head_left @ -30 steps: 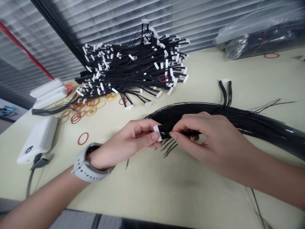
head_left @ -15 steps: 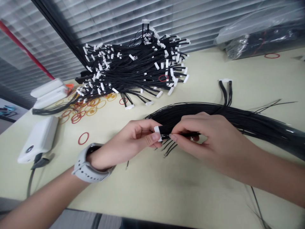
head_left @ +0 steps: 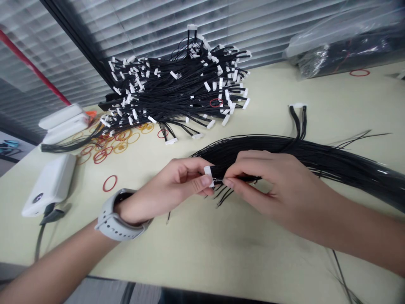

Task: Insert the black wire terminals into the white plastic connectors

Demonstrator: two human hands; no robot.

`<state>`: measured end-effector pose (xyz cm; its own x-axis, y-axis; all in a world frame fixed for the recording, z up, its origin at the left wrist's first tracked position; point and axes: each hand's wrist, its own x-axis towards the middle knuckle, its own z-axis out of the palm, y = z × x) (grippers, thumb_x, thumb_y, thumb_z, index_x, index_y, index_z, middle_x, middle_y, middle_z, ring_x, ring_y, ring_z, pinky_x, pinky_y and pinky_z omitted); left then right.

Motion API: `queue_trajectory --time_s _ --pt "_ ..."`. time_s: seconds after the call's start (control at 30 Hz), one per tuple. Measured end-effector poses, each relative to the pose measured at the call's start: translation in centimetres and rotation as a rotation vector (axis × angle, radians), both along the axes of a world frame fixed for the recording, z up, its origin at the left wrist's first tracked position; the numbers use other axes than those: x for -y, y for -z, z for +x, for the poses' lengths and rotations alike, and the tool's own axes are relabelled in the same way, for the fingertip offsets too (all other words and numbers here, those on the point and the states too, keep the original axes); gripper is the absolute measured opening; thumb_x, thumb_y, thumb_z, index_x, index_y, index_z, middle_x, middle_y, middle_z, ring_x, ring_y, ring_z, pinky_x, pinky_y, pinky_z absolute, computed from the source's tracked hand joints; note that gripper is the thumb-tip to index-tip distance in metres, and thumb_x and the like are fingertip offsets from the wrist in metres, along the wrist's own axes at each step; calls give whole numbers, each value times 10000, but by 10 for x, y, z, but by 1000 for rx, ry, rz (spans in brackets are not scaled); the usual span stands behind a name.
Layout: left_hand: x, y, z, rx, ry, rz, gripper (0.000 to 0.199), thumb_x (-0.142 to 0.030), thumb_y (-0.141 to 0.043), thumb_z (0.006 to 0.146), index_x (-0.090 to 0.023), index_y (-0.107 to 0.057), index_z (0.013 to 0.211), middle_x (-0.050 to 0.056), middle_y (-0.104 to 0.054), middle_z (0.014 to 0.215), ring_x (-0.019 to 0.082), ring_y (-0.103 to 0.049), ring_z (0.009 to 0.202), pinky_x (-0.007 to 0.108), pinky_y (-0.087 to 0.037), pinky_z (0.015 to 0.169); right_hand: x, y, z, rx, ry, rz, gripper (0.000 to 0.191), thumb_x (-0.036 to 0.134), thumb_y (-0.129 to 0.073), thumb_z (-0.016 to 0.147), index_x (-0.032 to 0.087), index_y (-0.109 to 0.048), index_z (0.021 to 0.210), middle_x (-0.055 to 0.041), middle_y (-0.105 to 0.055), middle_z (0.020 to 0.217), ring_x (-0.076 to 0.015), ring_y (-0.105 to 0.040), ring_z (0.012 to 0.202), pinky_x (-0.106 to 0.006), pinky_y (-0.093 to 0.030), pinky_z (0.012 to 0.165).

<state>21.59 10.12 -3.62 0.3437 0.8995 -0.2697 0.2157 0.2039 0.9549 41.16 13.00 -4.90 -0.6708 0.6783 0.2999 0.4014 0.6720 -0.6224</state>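
Observation:
Between the thumb and fingers of my left hand (head_left: 185,181) is a small white connector (head_left: 208,175), upright, with black wires leaving its right side. My right hand (head_left: 268,181) pinches a thin black wire (head_left: 219,180) close to the connector; the wire's tip seems to be at the housing, but how far in I cannot tell. Under and behind both hands lies a thick bundle of black wires (head_left: 341,166), running off to the right. Several loose wire ends with metal terminals (head_left: 223,197) stick out below my fingers. Another white connector (head_left: 298,105) with wires rests beyond the bundle.
A large pile of black cables with white connectors (head_left: 171,95) stands at the back by the blinds. Rubber bands (head_left: 109,183) lie to its front left. A white power bank (head_left: 49,185) with a cable sits at left, and a plastic-wrapped bundle (head_left: 348,55) at back right.
My right hand has shifted very slightly left, its fingertips a touch nearer the connector. The left hand keeps its hold, and the whole view has moved a little.

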Motion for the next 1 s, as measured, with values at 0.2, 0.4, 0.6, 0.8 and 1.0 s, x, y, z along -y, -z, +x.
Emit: queue_trajectory --time_s 0.2,0.4,0.6,0.8,1.0 --pt "0 0 1 -4 -3 11 58 -164 -549 845 -127 -593 841 -18 -581 730 70 -585 681 172 -478 665 3 3 -2 -51 74 -14 152 148 -507 834 189 -627 749 17 -575 752 -67 -529 638 -195 -373 560" --pt "0 2 0 -41 19 40 103 -199 -543 850 -123 -600 891 0 -589 744 88 -584 699 199 -483 671 3 4 -1 -115 129 -97 161 169 -586 783 236 -582 930 63 -610 662 -90 -573 597 -201 -402 512" --pt "1 2 0 -47 12 30 70 -183 -552 841 -129 -597 845 -3 -586 729 89 -584 698 198 -481 669 3 1 0 -108 113 -141 72 204 -586 794 249 -586 851 40 -662 734 -126 -615 656 -236 -446 547" --pt "2 2 2 -31 -2 19 58 -165 -556 836 -131 -601 825 -8 -591 716 90 -595 697 199 -491 673 3 1 -1 -130 105 -164 54 199 -602 785 250 -612 797 52 -663 718 -117 -612 638 -237 -455 557" --pt "1 0 3 -25 -4 -2 58 -138 -557 832 -121 -609 851 -11 -594 723 77 -595 689 178 -493 670 2 -2 -1 -161 75 -248 67 219 -612 782 242 -644 728 62 -665 683 -103 -599 606 -222 -436 528"
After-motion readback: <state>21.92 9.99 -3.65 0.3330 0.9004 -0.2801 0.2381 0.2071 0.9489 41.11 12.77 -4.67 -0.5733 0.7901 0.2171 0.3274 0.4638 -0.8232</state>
